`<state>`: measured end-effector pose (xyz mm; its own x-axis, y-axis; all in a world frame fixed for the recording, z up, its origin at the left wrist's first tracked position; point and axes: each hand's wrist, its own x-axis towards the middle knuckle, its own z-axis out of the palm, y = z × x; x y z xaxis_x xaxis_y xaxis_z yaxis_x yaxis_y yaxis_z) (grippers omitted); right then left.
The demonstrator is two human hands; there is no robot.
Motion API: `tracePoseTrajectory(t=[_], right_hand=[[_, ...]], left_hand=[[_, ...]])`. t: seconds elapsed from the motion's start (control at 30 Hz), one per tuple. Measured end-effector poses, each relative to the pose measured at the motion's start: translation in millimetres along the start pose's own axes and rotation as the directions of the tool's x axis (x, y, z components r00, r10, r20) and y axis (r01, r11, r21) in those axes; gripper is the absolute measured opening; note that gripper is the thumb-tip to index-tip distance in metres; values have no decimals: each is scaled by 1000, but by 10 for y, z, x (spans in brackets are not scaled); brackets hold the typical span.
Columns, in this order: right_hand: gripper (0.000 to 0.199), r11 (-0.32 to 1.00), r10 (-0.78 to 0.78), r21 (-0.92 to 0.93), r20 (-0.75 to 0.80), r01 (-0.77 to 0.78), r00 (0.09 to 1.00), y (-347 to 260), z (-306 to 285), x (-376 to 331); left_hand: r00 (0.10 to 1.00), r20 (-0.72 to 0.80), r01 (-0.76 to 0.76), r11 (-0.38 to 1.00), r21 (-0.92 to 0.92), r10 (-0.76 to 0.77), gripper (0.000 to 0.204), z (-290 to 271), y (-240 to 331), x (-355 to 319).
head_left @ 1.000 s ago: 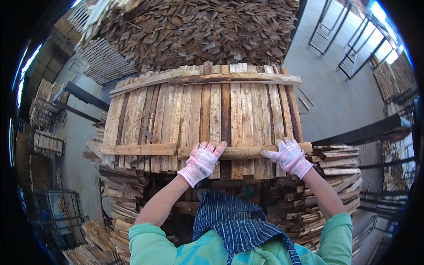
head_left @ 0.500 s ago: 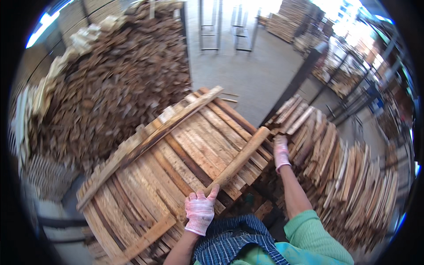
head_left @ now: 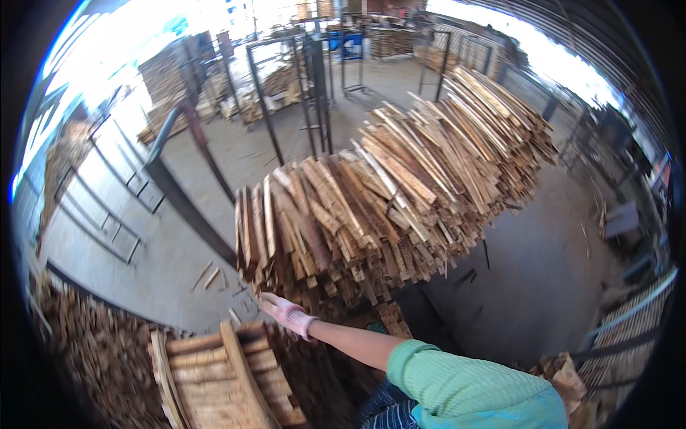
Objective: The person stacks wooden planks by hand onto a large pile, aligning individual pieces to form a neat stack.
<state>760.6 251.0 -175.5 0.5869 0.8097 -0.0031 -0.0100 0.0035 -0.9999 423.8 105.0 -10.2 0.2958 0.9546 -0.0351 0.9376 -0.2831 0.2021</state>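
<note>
My right hand (head_left: 288,314), in a pale pink-and-white glove, reaches to the near left end of a long pile of rough wooden sticks (head_left: 400,171). Its fingers look stretched out and apart, with no stick visible in them, though the picture is slightly blurred. Close by on the left lies a layer of wooden slats (head_left: 221,375) side by side, with two longer battens (head_left: 239,365) laid across them. My left hand is out of view.
A dark metal post (head_left: 189,207) rises at the pile's left end. Brown wood pieces (head_left: 86,350) are heaped at the lower left. Metal frames (head_left: 286,93) stand behind the pile. A few offcuts (head_left: 212,278) lie on the concrete floor.
The view has swung right, bringing the stick pile to the middle and the slats to the lower left. My left hand, earlier on a batten over the slats, has gone out of view.
</note>
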Motion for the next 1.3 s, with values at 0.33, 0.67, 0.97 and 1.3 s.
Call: tracePoseTrajectory(t=[0.33,0.67,0.97,1.3], right_hand=[[82,289,-286,-513,-852,-808,438,-650,-5375,-1138],[105,-55,150,-377,-919,-925,366,-458,-7017,-1312],[91,311,417,-236,-837,-920,356,-1200,-7090,-1330],[112,507,451,-271,-725,-818,520,-848,-7178,-1438]], left_hand=[[409,11,-845,383,-373,912,53,1082,2756,1497],[169,551,-229,576,-785,817,61,2827,6576,2312],[250,486,-146,529,-836,838,94,3317,7885,2198],[599,372,-574,704,-418,709,92,2368,8916,1551]])
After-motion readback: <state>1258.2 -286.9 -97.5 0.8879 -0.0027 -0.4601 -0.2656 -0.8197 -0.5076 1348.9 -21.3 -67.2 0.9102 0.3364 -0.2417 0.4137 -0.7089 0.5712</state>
